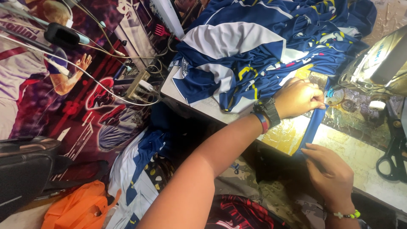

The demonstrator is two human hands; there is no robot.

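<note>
View: I look down from my head at a sewing bench with a shiny, crinkled yellow-gold top, bright under a lamp.
Left hand: my left hand wears a black watch and a coloured band at the wrist. Its fingers are pinched shut on the upper end of a narrow blue fabric strip, close to the sewing machine.
Right hand: my right hand, with a beaded bracelet, rests near the bench's front edge. Its fingertips press on the lower end of the same strip; I cannot tell whether they grip it or only hold it flat.
Strip: it runs taut between my two hands, from the machine's needle area down toward the bench edge.
Garment: a navy and white sports jersey with yellow marks lies bunched on the bench beyond my left hand, touching it.
Progress: I judge the strip is being lined up at the machine; I see no finished seam on it, so the stitching appears yet to be done.
Nearby: black scissors lie at the bench's right. More blue and white fabric and an orange bag lie on the floor to the left, beside a power strip with tangled cables.
</note>
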